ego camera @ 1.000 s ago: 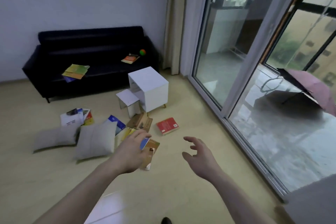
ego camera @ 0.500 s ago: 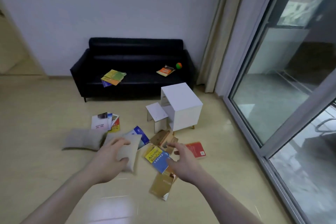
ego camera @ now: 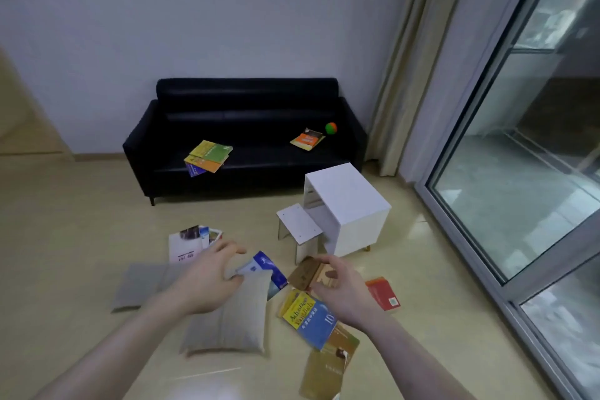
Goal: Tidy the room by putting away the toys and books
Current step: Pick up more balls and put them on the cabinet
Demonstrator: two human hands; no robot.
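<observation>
Both hands reach out over the pile of books on the floor (ego camera: 65, 221), and neither holds anything. The left hand (ego camera: 207, 282) hangs over the near cushion (ego camera: 227, 325) with fingers loosely curled, its fingertips just beside the blue book (ego camera: 268, 269) that pokes out from behind the cushion's far edge. The right hand (ego camera: 344, 289) is spread and relaxed above the brown book (ego camera: 300, 276), which appears in the gap between its thumb and fingers; whether it touches the book I cannot tell.

The yellow-and-blue book (ego camera: 308, 318) lies just below the right hand, its long axis running away and to the left, partly on top of a tan book (ego camera: 328, 364). The red book (ego camera: 384, 294) lies to that hand's right.

The right hand is nearer the brown book, so a short drop and a pinch on its edge looks like the next move. More books (ego camera: 207, 156) and a ball (ego camera: 331, 128) wait on the sofa (ego camera: 246, 107), well apart from both hands.
</observation>
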